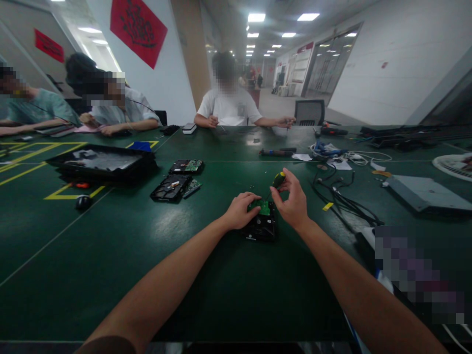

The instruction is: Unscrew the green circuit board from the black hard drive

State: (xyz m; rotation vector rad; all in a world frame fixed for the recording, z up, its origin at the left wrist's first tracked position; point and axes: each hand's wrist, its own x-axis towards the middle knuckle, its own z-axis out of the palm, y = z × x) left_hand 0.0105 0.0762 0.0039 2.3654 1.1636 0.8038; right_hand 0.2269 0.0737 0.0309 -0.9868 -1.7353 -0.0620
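A black hard drive (259, 229) with a green circuit board (264, 208) lies flat on the dark green table in front of me. Over its left side rests my left hand (241, 210), gripping it with the thumb on the board and the fingers across the far end. My right hand (292, 202), at the drive's right, pinches a yellow-and-black screwdriver (279, 179). The screwdriver is tilted, its shaft pointing down toward the board; whether the tip sits in a screw is too small to tell. A few tiny screws (251, 186) lie beyond the drive.
Left of the drive are opened drive parts (170, 188), another drive (186, 166) and a large black tray (103, 162). Black cables (344, 204) and a grey metal box (429, 192) lie to the right. Across the table sits a person (228, 105); two others sit at left.
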